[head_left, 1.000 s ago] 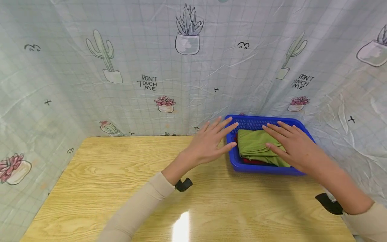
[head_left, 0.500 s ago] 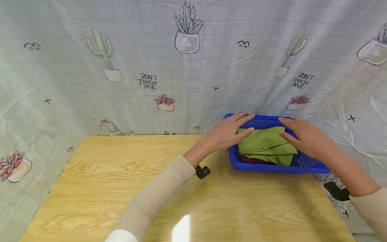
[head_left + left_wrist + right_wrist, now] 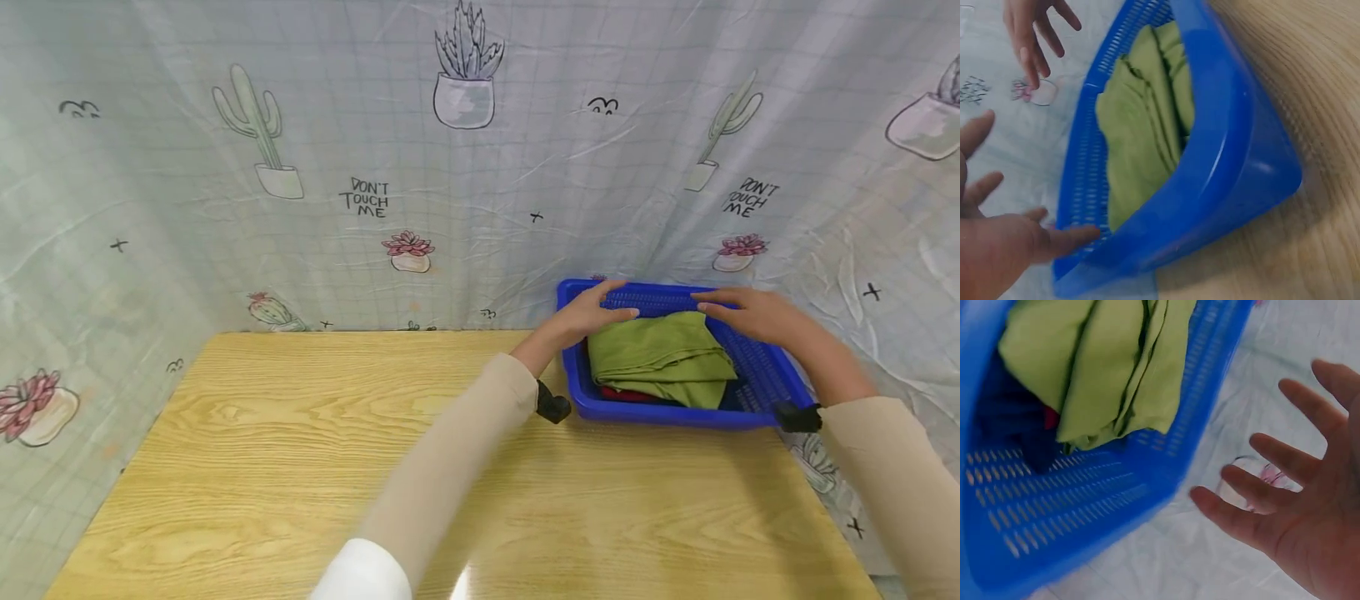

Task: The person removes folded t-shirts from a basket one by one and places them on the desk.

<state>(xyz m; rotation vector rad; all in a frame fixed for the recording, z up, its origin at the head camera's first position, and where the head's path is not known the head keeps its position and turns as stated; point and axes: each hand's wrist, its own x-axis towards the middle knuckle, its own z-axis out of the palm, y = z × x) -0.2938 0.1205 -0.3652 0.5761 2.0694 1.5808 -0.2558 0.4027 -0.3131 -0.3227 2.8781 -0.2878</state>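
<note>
A blue plastic basket (image 3: 600,410) with slotted walls stands at the table's back right. Inside lies a folded green cloth (image 3: 660,358), with a bit of red cloth (image 3: 628,395) showing under it. Dark blue fabric (image 3: 1010,412) also shows beneath, in the right wrist view. My left hand (image 3: 587,315) hovers over the basket's left end, fingers apart and extended. Above the back right part of the basket is my right hand (image 3: 753,315); its fingers are spread in the right wrist view. Neither hand holds anything.
The basket rests on a wood-grain table (image 3: 300,450). A printed curtain (image 3: 480,183) hangs close behind the basket and on both sides. Black wrist mounts (image 3: 553,403) sit under the wrists.
My left hand has moved right and slightly up, over the basket's left end. The right hand has drawn right and upward, uncovering more of the green cloth. The basket has not visibly moved.
</note>
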